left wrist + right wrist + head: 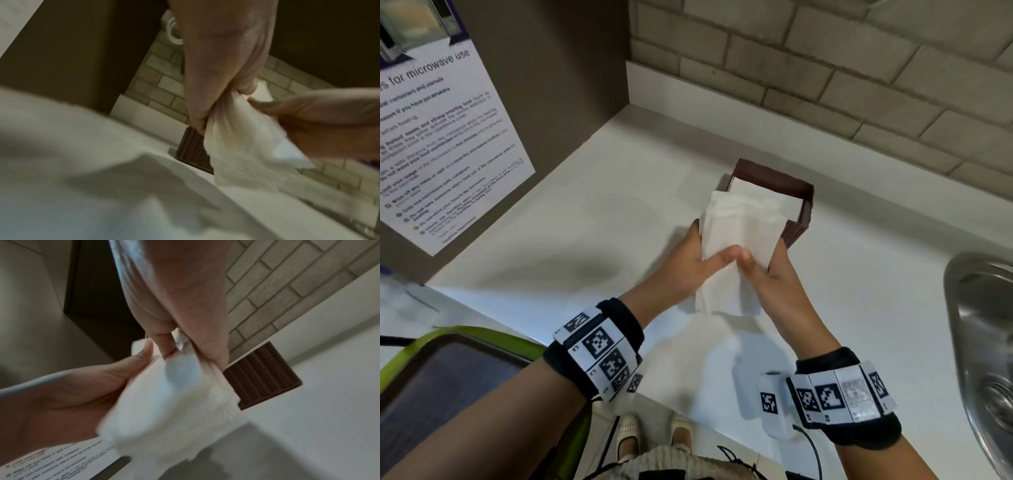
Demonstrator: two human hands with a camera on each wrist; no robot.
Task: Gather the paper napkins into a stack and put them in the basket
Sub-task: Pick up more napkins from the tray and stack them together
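Observation:
A stack of white paper napkins (739,246) is held a little above the white counter (585,240) by both hands. My left hand (702,257) grips its left edge, thumb on top. My right hand (767,270) grips the right edge the same way, and the two thumbs nearly touch. The stack's far end overlaps the near rim of a brown ribbed basket (774,174), which has white napkins inside. The left wrist view shows the left hand (222,73) pinching the napkins (242,142) before the basket (193,152). The right wrist view shows the right hand (185,321), napkins (174,410) and basket (261,374).
A steel sink (983,342) sits at the right edge of the counter. A grey cabinet side with a microwave-use poster (441,137) stands at the left. A brick wall (825,68) backs the counter. A green-rimmed tray (465,342) lies low at the left.

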